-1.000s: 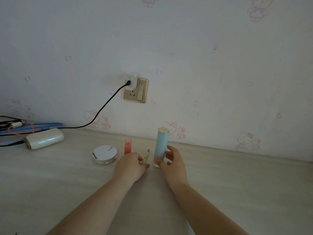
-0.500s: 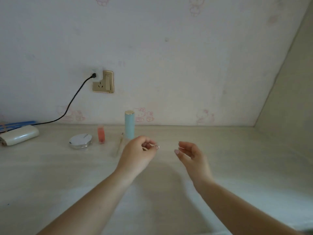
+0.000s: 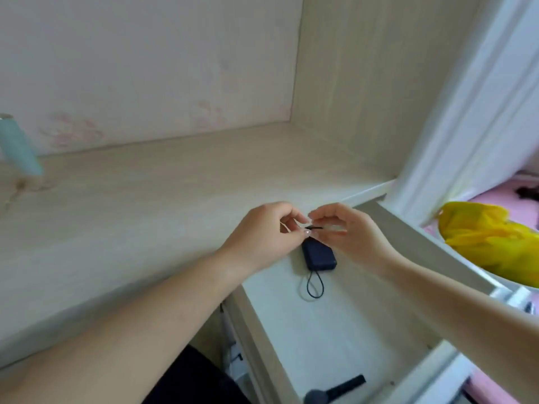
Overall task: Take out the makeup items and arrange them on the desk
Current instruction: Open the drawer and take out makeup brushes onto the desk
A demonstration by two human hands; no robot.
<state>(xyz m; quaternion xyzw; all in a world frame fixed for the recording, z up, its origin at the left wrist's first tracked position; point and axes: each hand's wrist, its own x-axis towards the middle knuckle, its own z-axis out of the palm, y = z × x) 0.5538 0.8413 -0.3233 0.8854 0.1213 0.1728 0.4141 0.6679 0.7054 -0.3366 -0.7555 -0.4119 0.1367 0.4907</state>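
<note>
A small dark navy pouch (image 3: pixel 319 256) with a thin loop cord (image 3: pixel 312 287) lies flat inside an open light-wood drawer (image 3: pixel 335 330), close to the drawer's back end. Directly above the pouch, both hands meet fingertip to fingertip. The left hand (image 3: pixel 262 236) and the right hand (image 3: pixel 347 231) each have a pinching grip on a thin black item (image 3: pixel 315 228) held between them (too small and blurred to identify). Nearer the drawer's front edge lies a dark makeup brush (image 3: pixel 335 390). Left of the drawer runs the pale tabletop (image 3: pixel 145 214), and at its far left edge stands a light blue tube (image 3: pixel 19 144), well apart from the drawer. Right of the drawer, beyond a white frame (image 3: pixel 466 112), a yellow plastic bag (image 3: pixel 493 246) rests on a pink surface (image 3: pixel 490 386).
</note>
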